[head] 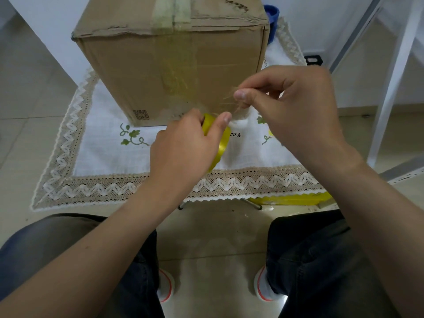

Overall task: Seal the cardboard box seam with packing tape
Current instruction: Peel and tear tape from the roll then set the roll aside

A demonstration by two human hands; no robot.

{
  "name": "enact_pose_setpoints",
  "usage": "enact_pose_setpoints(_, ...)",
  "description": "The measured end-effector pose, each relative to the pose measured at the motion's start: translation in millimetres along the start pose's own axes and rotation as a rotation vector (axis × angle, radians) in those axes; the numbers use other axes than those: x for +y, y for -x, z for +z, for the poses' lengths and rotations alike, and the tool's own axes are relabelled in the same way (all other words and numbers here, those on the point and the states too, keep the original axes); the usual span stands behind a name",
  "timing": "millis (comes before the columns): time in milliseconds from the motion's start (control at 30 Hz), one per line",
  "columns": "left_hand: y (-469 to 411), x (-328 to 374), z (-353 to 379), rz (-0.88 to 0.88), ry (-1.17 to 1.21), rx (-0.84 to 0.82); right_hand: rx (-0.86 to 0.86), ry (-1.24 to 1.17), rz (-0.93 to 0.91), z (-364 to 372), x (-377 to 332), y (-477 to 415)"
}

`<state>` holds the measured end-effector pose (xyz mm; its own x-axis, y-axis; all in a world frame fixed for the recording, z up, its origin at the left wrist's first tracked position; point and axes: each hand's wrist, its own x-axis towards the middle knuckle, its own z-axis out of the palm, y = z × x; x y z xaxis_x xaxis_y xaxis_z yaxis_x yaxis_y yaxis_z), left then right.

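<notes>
Edgewise, tape roll [223,143] in left hand [185,145], strip [231,104] up toward right hand [296,106].

Box [172,72] blocks back of cloth [103,143], blue tub [271,17] behind its R corner. Open cloth front-L. Front-centre taken by tape roll [221,141]; white frame [394,88] close on R.

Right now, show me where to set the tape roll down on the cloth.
Bare cloth lies between the box, the lace border and the left hand. Crowded at centre: left hand grips the tape roll, right hand pinches its end.
</notes>
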<state>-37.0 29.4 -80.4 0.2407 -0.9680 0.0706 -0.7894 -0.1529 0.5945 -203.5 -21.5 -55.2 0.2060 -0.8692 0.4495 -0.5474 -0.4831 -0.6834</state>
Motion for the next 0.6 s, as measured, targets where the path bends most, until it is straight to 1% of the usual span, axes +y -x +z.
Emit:
enact_pose_setpoints(167,0.5,-5.7,3.9,0.044,0.095,-0.022,-0.037,0.035,-0.045,-6.0,-0.9,-3.9)
enact_pose_setpoints(233,2.9,-8.5,7.2,0.063,0.217,-0.053,-0.042,0.048,-0.064,-6.6,0.0,-4.8)
enact_pose_setpoints(367,5.7,-9.3,12.6,0.013,0.512,-0.125,-0.058,0.04,-0.078,-7.6,2.1,-6.8)
enact_pose_setpoints(533,4.5,-2.6,12.1,0.017,0.695,-0.171,-0.062,-0.036,-0.045,-9.2,1.4,-7.7)
enact_pose_setpoints(600,3.2,-2.4,12.0,-0.013,0.718,-0.169,-0.065,-0.025,-0.052,-8.2,0.4,-6.7)
